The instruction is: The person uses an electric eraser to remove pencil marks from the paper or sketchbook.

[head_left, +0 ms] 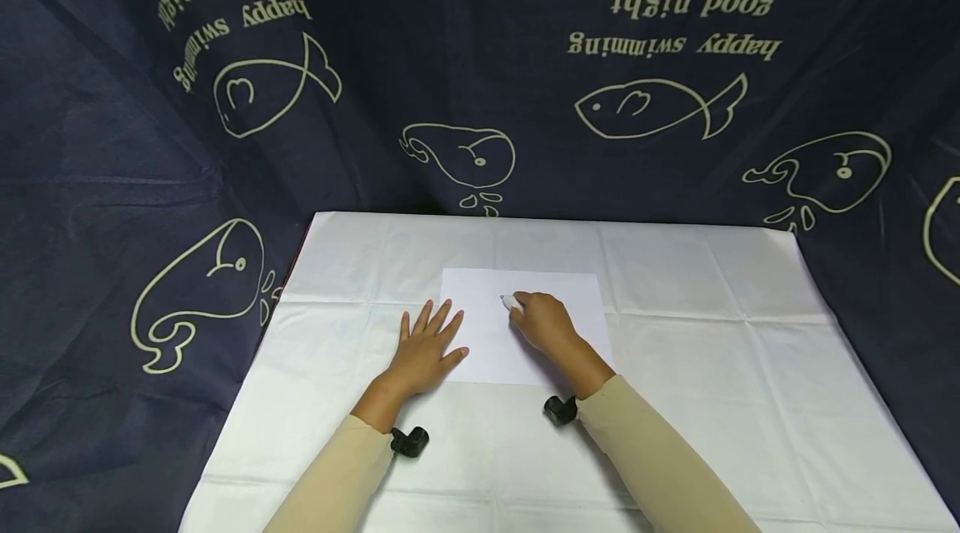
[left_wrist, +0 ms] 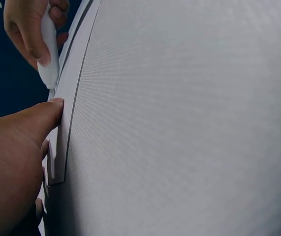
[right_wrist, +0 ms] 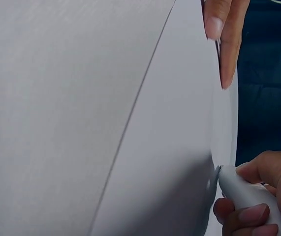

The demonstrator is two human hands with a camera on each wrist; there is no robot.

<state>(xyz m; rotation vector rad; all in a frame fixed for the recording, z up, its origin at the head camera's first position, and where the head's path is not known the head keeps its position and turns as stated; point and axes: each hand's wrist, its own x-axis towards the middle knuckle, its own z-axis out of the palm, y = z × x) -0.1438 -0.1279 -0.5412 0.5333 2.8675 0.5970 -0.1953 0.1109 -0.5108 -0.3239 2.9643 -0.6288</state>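
A white sheet of paper (head_left: 480, 333) lies on the white-covered table. My left hand (head_left: 422, 356) rests with fingers spread over the paper's left edge; in the left wrist view its thumb (left_wrist: 49, 118) touches the near part of the sheet. On the paper's right half, my right hand (head_left: 546, 323) grips a thick white pen-like tool (head_left: 511, 301) with a tapered end. Its narrow dark tip points down at the sheet (right_wrist: 179, 108) in the right wrist view. The white tool (left_wrist: 49, 54) also shows in the left wrist view; its exact kind I cannot tell.
A white cloth (head_left: 690, 400) with fold creases covers the table. Behind and beside it hangs a dark blue curtain (head_left: 525, 33) printed with whales, fish and lettering. Each wrist carries a small black camera (head_left: 409, 442).
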